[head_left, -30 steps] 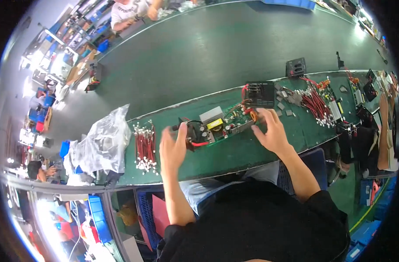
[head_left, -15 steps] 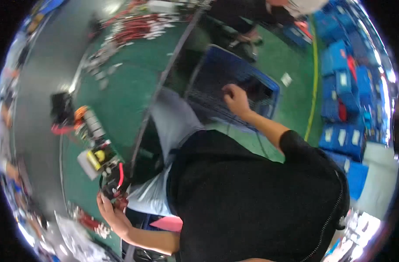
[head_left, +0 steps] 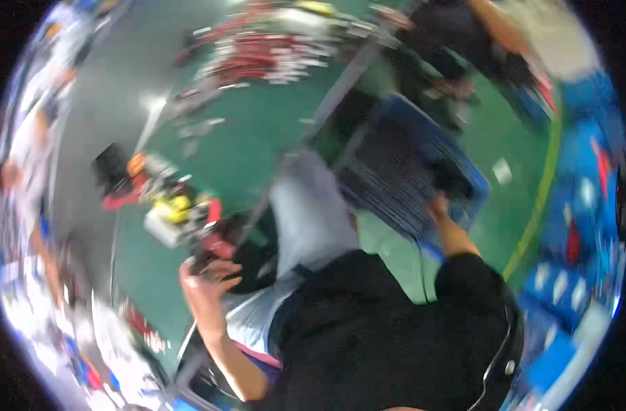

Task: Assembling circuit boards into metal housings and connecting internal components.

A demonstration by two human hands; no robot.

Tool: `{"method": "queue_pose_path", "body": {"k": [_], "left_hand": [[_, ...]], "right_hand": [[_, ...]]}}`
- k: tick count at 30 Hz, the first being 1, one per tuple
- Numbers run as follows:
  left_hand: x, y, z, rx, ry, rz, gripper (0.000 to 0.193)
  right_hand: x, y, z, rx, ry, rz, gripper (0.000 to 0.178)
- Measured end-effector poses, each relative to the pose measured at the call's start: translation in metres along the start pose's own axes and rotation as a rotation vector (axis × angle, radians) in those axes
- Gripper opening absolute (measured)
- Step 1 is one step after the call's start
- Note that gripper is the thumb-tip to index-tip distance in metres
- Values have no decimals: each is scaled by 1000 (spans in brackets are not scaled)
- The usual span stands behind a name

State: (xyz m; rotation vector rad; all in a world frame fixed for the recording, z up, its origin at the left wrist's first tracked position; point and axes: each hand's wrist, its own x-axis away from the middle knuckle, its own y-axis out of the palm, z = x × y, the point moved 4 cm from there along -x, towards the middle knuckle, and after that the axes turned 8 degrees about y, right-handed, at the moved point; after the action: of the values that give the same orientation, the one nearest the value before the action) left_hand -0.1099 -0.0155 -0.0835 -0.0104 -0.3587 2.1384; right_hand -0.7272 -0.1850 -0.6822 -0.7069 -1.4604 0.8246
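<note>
My left hand is at the near edge of the green-topped bench. Its fingers curve around a small dark object, blurred, with a red piece just beyond it. To the right my right hand reaches down into a blue crate with a ribbed dark inside. It is at a black item in there; its fingers are smeared, and whether they grip it does not show.
Yellow rolls, an orange roll and a black box stand on the bench. Red cable bundles with white connectors lie at its far end. Blue bins are stacked at right. Another person is at upper right.
My right hand has moved right and down from above the crate to the black item in it. My head has turned, shifting the whole view. My left hand stays at the bench edge.
</note>
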Motion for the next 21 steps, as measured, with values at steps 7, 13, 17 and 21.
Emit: {"method": "queue_pose_path", "body": {"k": [7, 13, 17, 21], "left_hand": [[36, -55, -19, -139, 81, 291, 45], [33, -39, -10, -305, 26, 396, 59], [23, -34, 3, -313, -7, 328, 47], [34, -35, 1, -419, -308, 78, 25]], "right_hand": [[-112, -106, 123, -142, 471, 544, 52], [-179, -155, 15, -149, 207, 589, 47], [-110, -196, -20, -35, 309, 593, 42], [3, -235, 33, 57, 485, 666, 37]]}}
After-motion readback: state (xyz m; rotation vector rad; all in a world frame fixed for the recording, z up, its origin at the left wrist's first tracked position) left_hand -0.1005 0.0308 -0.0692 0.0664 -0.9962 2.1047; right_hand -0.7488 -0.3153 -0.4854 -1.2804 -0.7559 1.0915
